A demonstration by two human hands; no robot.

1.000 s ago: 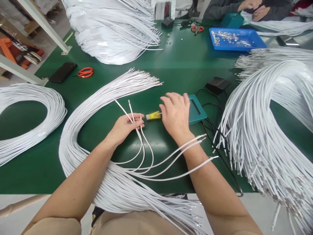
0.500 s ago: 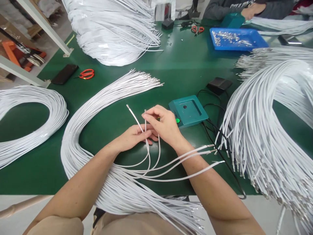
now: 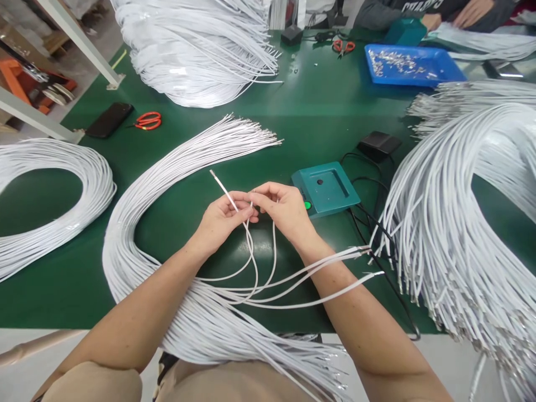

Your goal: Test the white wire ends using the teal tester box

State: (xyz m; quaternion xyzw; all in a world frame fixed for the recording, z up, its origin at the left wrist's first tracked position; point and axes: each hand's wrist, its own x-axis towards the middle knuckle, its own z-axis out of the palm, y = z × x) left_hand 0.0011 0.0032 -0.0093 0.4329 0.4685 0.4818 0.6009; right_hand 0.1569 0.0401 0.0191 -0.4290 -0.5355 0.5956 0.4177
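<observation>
Close together above the green table (image 3: 318, 128), the left hand (image 3: 220, 220) and right hand (image 3: 285, 212) pinch thin white wires (image 3: 251, 251) between their fingertips. One wire end (image 3: 214, 175) sticks up leftward; a teal box (image 3: 325, 188) sits just right.

Bright, even overhead light, soft shadows, sharp centre, edges bowed.

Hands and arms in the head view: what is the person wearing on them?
Nothing: left hand and right hand are bare, no gloves, rings or watch showing. Both forearms are uncovered, no sleeves in view. Beige clothing shows at the bottom edge.
</observation>
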